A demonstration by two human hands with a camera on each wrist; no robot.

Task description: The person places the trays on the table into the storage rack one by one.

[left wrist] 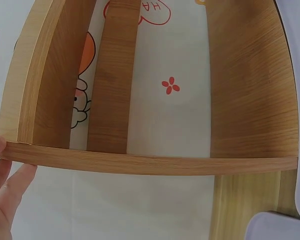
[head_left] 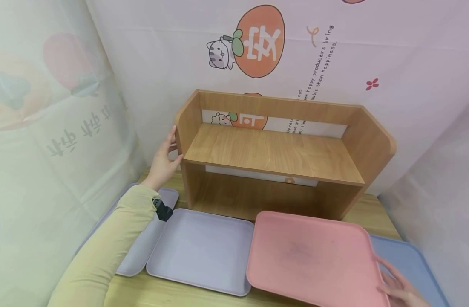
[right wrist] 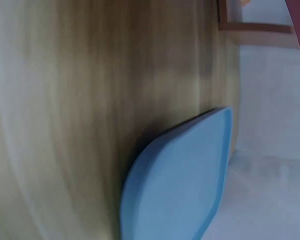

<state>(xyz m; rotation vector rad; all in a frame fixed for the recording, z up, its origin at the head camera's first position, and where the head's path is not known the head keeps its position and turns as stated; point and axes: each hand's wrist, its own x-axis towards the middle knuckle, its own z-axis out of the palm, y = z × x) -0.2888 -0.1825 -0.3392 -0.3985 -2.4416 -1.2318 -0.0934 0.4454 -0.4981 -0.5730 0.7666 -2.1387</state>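
A two-level wooden desktop shelf [head_left: 272,149] stands against the patterned cloth backdrop. My left hand [head_left: 165,160] touches the shelf's left side panel, its fingers along the outer face and the thumb by the front edge. From the left wrist, its fingertips [left wrist: 22,177] meet the panel at one end. A pink tray [head_left: 315,256] tilts in front of the shelf, and my right hand [head_left: 401,288] grips its right edge. Only slivers of this hand and the tray show in the right wrist view. Partly behind the pink tray lies a blue tray [head_left: 410,260].
One pale lilac tray [head_left: 203,251] lies on the wooden table [head_left: 142,292] left of the pink one. Another lilac tray [head_left: 142,247] is farther left, partly under my left sleeve. Cloth walls [head_left: 54,179] enclose the table at the left, back and right.
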